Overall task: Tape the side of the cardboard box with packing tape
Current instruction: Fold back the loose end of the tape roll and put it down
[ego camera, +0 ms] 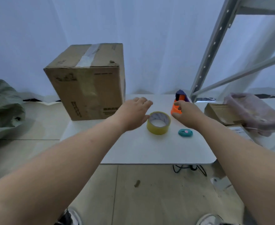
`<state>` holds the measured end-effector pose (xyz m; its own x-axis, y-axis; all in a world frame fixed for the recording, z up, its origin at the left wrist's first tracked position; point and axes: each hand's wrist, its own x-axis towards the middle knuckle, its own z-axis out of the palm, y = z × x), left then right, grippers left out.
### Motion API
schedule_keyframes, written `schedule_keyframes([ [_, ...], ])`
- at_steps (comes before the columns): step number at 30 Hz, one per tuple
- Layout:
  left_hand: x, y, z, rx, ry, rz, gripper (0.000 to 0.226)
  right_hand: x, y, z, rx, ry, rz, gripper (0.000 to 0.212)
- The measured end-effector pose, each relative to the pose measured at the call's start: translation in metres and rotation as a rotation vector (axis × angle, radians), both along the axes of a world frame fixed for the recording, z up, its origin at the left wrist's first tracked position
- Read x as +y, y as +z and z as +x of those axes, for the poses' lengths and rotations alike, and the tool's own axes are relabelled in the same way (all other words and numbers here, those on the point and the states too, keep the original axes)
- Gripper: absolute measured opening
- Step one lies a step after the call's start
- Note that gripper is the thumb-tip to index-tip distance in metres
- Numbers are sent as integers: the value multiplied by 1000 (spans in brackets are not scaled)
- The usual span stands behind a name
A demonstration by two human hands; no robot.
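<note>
Our open left hand (132, 113) nears the tape (158, 122) while the right (186, 113) grips the dispenser (176, 109) behind it, readying to load.

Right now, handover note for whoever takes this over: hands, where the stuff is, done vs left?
Left hand: open, empty, hovering beside the yellow tape roll.
Right hand: fingers on the orange dispenser; grip unclear.
Cardboard box: upright at the table's back left, old tape on its top seam.
Teal cutter: on the table, near the roll.
Done: nothing visible on the side.
Left: pick up tape, tape the side, cut.
</note>
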<state>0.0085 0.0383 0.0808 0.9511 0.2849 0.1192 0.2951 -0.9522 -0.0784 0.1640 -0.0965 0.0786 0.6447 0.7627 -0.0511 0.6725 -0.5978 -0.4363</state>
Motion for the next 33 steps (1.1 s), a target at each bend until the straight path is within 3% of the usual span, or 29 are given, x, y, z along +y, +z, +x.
schedule_keyframes([
  [10,-7,-62,56,283,-134,-74,53,-8,-54,31,170,-48,-159,66],
  [14,-5,-67,56,392,-79,-24,28,-7,-58,29,197,-32,-146,66],
  [17,1,-59,49,288,-4,-101,18,0,-54,24,229,-24,-91,68],
  [21,7,-32,27,151,93,-428,8,14,-34,11,477,-16,91,78],
  [26,9,4,-13,21,196,-570,19,33,1,-20,657,141,151,83],
  [33,4,30,-49,-149,291,-631,10,48,34,-70,320,202,382,51],
])
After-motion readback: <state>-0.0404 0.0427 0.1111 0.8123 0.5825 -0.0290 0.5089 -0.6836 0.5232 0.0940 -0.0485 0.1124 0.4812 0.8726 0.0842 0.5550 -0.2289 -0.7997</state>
